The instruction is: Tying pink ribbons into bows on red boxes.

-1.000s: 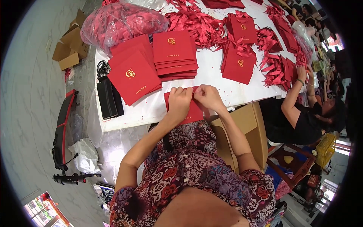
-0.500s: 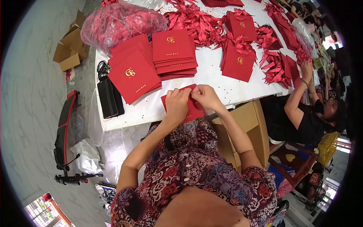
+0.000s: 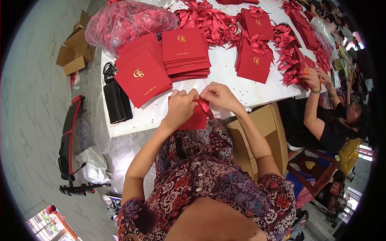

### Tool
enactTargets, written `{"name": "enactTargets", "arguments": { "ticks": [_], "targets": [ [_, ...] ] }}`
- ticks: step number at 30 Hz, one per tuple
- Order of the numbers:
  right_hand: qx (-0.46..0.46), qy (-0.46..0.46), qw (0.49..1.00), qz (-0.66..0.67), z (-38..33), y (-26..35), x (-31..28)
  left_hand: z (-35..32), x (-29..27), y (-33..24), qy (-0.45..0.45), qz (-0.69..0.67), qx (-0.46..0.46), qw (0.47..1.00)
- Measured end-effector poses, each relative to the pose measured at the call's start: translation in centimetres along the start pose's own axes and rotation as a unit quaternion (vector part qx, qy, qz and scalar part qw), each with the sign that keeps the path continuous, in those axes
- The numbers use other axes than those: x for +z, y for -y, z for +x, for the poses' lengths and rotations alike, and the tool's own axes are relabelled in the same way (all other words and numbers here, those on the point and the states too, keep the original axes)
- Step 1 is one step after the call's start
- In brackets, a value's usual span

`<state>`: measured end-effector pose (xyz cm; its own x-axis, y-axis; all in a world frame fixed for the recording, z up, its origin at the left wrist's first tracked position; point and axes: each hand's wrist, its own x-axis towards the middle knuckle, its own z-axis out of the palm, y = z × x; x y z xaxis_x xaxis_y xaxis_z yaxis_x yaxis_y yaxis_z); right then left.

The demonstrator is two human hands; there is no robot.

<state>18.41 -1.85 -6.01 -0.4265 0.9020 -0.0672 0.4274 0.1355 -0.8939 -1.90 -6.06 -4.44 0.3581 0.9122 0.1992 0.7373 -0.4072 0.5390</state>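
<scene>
I see left hand (image 3: 179, 108) bracing red card (image 3: 196, 119) at desk (image 3: 225, 76) edge | right hand (image 3: 218, 96) pinching red ribbon (image 3: 204, 107) against it, so it stays put.

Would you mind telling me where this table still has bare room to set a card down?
Bare white tabletop runs between the middle stack of red cards and the ribboned stack, widening toward the near edge right of the right hand. A narrower strip lies between the black pouch and the left hand. The far side is crowded with red ribbons.
</scene>
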Motion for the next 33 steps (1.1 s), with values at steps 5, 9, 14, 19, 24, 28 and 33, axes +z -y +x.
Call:
{"name": "enactTargets", "arguments": {
  "ticks": [5, 9, 14, 19, 24, 28, 33],
  "targets": [
    [0.019, 0.133, 0.991, 0.003, 1.1, -1.4, -0.8, 0.4, 0.6, -0.6, -0.060, 0.026, 0.116, 0.991],
    [0.077, 0.175, 0.974, 0.119, 1.9, -2.5, -0.1, 0.6, 0.8, -0.2, -0.096, 0.005, 0.132, 0.987],
    [0.055, -0.058, 0.995, 0.055, 2.6, -3.6, 2.5, 0.3, 0.2, -0.5, -0.037, -0.060, 0.053, 0.996],
    [0.004, -0.191, 0.977, 0.092, 2.5, -3.7, 1.2, -0.5, 0.8, -0.3, -0.036, -0.133, -0.025, 0.990],
    [-0.011, -0.062, 0.997, 0.041, -2.0, -2.6, -0.8, -1.5, 1.2, 2.1, -0.030, -0.165, -0.146, 0.975],
    [-0.058, 0.076, 0.990, -0.103, -5.3, -2.6, 0.1, -0.4, 1.1, 1.7, -0.088, -0.115, -0.140, 0.980],
    [0.039, 0.122, 0.992, 0.009, -5.4, -1.7, -0.4, 0.5, 1.8, 1.6, -0.125, -0.013, -0.086, 0.988]
  ]
}}
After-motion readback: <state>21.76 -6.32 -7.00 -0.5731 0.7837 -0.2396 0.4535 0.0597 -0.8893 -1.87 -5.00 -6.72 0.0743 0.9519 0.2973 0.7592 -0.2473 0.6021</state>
